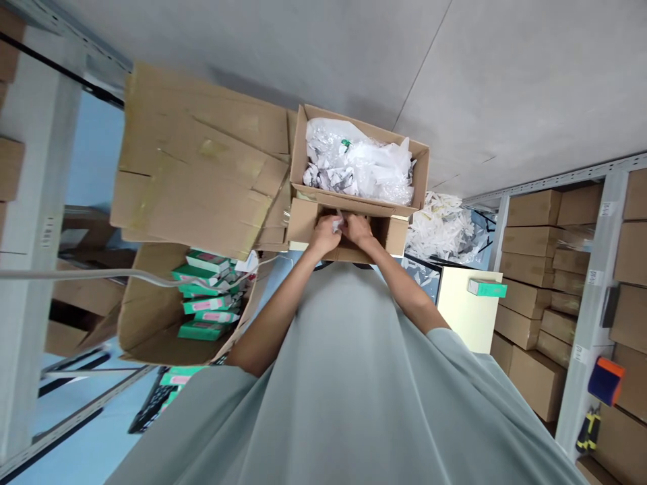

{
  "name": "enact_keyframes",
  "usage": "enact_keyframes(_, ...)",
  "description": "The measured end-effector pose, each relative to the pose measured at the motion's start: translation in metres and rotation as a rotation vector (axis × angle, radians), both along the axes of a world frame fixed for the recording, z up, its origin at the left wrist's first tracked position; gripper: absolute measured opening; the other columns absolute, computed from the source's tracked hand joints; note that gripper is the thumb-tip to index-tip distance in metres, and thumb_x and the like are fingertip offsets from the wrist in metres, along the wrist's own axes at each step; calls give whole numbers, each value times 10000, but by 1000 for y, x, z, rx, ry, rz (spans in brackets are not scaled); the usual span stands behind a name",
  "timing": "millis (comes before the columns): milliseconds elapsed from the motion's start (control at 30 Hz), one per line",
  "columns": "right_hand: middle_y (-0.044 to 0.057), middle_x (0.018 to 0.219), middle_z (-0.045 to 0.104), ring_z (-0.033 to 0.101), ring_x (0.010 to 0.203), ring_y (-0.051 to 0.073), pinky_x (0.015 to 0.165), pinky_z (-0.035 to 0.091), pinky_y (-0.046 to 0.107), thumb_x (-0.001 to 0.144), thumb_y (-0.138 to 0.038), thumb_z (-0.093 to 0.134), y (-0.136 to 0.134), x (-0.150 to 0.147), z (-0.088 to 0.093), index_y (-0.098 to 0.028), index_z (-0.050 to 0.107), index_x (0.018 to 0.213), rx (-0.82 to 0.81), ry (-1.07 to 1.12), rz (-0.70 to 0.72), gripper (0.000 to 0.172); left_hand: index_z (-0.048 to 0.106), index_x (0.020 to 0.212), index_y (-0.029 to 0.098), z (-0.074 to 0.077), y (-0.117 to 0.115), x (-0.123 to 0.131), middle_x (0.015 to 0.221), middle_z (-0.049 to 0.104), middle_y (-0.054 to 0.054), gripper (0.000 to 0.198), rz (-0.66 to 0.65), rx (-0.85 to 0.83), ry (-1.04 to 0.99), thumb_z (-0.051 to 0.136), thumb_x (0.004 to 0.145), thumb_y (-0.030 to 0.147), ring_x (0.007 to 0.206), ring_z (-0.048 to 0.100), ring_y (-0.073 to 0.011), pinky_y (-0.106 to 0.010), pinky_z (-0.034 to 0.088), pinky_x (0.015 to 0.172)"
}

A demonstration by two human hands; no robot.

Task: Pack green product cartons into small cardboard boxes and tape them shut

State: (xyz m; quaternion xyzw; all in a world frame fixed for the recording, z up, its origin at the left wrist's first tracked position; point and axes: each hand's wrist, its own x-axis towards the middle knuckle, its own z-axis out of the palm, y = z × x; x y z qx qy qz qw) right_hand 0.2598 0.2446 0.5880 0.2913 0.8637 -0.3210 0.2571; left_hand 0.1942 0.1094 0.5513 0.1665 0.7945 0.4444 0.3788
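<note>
Both hands are over an open cardboard box (304, 222) directly in front of me, its side flaps folded outward. My left hand (325, 236) is closed around a small crumpled whitish piece (337, 223), thin like paper or plastic film. Right beside it, my right hand (358, 230) has its fingers curled and pinched at the same piece. The fingertips are partly hidden, and the inside of the box is dark. Just beyond, a larger carton (420, 176) holds crumpled white paper and clear plastic wrap (374, 165).
Flattened cardboard (202, 168) lies to the left. Below it, a big carton (146, 316) contains several green-and-white small boxes (205, 329). A white cable (146, 275) crosses there. At right are shredded paper (439, 225), a green-white box (486, 288) on a cream surface, and shelves of cartons (530, 242).
</note>
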Motion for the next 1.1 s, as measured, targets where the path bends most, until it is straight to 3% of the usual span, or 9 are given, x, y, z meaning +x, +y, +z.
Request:
enact_keyframes(167,241,1297,872,822,1239,332,1142,612,411,985,-121,723,-13,-28,-16,-147,840,1073,-68,-60,-31,149,801,1112,196,10,1,-4,1282,809,-221,383,-92,-37,69,712,742,157,1340,724,-448,-626,523,1282)
enact_keyframes(300,186,1119,898,838,1117,336,1055,641,391,929,-136,842,-18,-16,-8,-191,823,930,-118,-54,-26,59,814,1156,202,28,-10,-9,1222,844,-203,343,-119,-22,92,724,830,262,1234,768,-427,-595,574,1220)
enact_keyframes(467,121,1075,883,829,1099,349,1120,609,460,1050,-272,788,3,34,52,-248,853,1116,-125,256,-45,96,834,1207,242,85,-19,-31,1187,877,-91,338,-44,120,139,634,1037,456,1060,806,-321,-444,656,1057)
enact_keyframes(567,117,1223,853,821,1156,337,1153,606,480,1130,-365,696,41,49,97,-258,822,1327,9,489,-164,256,813,1307,230,120,4,-49,1298,849,-90,370,-12,197,266,640,1075,460,1113,800,-305,-429,637,1087)
enact_keyframes(633,150,1360,798,788,1266,358,1197,591,512,1097,-354,752,73,45,115,-235,778,1427,168,499,-246,352,794,1359,213,129,32,-59,1379,816,-108,374,-59,202,348,680,1049,391,1151,792,-306,-437,621,1120)
enact_keyframes(733,228,1546,681,726,1401,426,1252,556,583,945,-199,896,116,28,116,-183,705,1550,340,296,-280,635,767,1426,192,122,76,-63,1437,774,-140,451,-174,186,412,730,985,276,1204,778,-332,-477,590,1192)
enact_keyframes(800,249,1540,676,740,1379,446,1253,554,612,903,-129,908,134,18,106,-165,703,1548,361,136,-264,679,747,1476,200,110,99,-59,1468,749,-151,524,-231,187,425,753,953,235,1259,760,-356,-497,568,1232)
enact_keyframes(933,198,1468,726,760,1329,418,1240,573,595,956,-150,859,148,11,89,-203,780,1405,332,75,-171,458,675,1616,213,91,123,-47,1494,707,-174,713,-298,156,424,802,914,217,1362,716,-401,-510,546,1259)
enact_keyframes(1100,130,1433,716,757,1226,327,1223,587,504,1014,-223,784,146,26,92,-236,807,1323,230,316,-99,310,592,1736,257,84,125,-43,1569,653,-161,837,-333,189,417,791,924,221,1355,722,-370,-482,535,1259)
